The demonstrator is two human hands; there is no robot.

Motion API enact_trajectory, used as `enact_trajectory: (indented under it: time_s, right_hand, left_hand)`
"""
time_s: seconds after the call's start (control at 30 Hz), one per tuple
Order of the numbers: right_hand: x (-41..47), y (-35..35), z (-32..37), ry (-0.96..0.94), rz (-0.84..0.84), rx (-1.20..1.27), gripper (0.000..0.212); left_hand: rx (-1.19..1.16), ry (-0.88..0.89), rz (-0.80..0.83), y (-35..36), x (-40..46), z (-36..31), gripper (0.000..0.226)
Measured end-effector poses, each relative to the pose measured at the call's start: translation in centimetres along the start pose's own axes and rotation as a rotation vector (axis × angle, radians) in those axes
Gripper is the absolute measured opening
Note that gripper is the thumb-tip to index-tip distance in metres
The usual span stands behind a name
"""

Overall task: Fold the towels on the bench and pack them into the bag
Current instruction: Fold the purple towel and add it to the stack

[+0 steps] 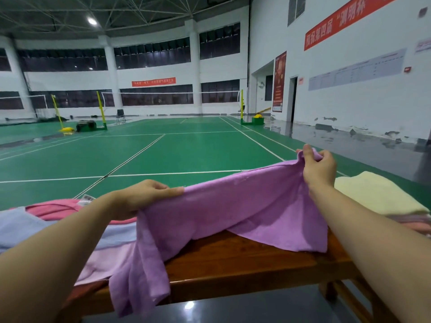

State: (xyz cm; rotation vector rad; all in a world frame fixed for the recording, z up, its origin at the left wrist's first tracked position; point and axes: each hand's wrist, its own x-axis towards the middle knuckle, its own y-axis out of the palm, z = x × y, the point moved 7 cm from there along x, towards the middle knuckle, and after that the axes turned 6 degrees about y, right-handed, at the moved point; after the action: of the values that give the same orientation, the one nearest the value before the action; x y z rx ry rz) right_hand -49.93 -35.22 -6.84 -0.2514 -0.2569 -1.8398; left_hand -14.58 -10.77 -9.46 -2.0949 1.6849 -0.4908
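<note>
The right hand [318,167] pinches one top corner of the purple towel [235,213], raised above the bench's [233,259] right end. The left hand [142,197] grips the opposite top edge, lower, toward the bench's left end. The towel hangs between them, its bottom draping over the bench's near edge. Folded yellow towel [377,194] lies at the right end; pink [53,209] and blue [21,227] towels at the left.
</note>
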Motion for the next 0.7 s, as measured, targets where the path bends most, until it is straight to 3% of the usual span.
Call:
enact_trajectory:
  time_s: [0.13,0.27,0.33,0.43,0.53,0.63,0.7]
  right_hand:
    - [0.6,-0.1,0.0,0.013,-0.017,0.001,0.036]
    - [0.7,0.1,-1.1,0.028,-0.007,-0.073,0.035]
    - [0.4,0.5,-1.5,0.012,0.024,-0.084,0.034]
    - [0.3,1.1,-2.8,0.04,0.089,-0.18,0.031]
    - [0.3,1.4,-4.7,0.186,0.178,-0.196,0.022]
    - [0.3,1.3,-5.2,0.239,0.233,-0.24,0.016]
    - [0.5,1.0,-4.9,0.228,0.208,-0.222,0.018]
  left_hand:
    - [-0.03,-0.103,0.107,-0.8,-1.2,2.2,0.04]
    - [0.089,-0.101,-0.008,-3.3,-1.7,3.6,0.061]
    - [0.055,-0.127,-0.047,-4.0,-1.7,3.9,0.061]
    - [-0.035,-0.165,-0.045,-4.3,-1.5,4.1,0.039]
    - [-0.216,-0.2,-0.081,-4.2,-1.3,4.3,0.021]
    - [-0.355,-0.22,-0.204,-5.0,-1.1,5.2,0.016]
    - [-0.311,-0.227,-0.306,-6.0,-0.9,6.1,0.016]
